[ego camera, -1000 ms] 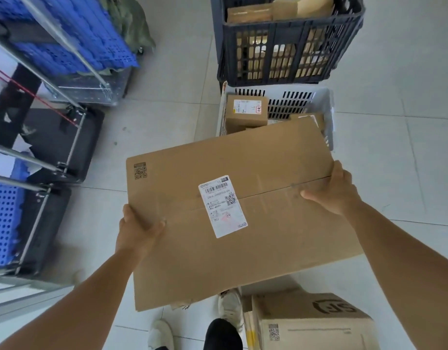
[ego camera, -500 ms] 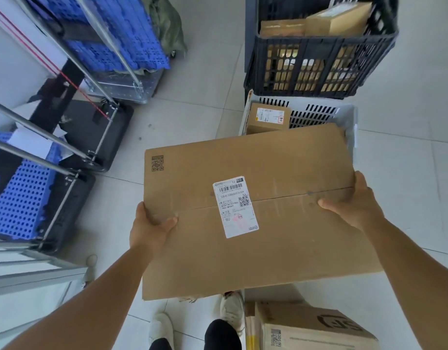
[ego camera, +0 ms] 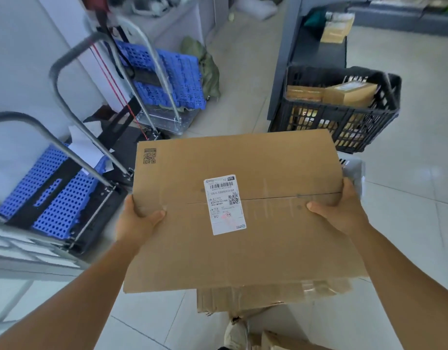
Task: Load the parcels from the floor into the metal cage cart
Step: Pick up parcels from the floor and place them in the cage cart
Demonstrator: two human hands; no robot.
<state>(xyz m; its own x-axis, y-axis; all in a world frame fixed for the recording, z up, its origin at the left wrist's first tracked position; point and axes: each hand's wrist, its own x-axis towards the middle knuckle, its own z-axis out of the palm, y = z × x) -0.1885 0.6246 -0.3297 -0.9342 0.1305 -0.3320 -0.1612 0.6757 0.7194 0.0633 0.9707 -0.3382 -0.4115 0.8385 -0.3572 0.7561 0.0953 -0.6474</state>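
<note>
A large flat cardboard parcel with a white shipping label is held up in front of me, above the floor. My left hand grips its left edge, thumb on top. My right hand grips its right edge, thumb lying across the top face. Metal frame bars show at the lower left edge; I cannot tell whether they belong to the cage cart.
Two hand trolleys with blue perforated panels stand to the left. A black crate holding parcels sits at the right rear, a white basket just behind the held parcel. More cardboard lies by my shoe.
The parcel has been lifted higher and my view has tilted up and leftward; the trolleys and the room behind them now show more fully. Both hands keep their grip.
</note>
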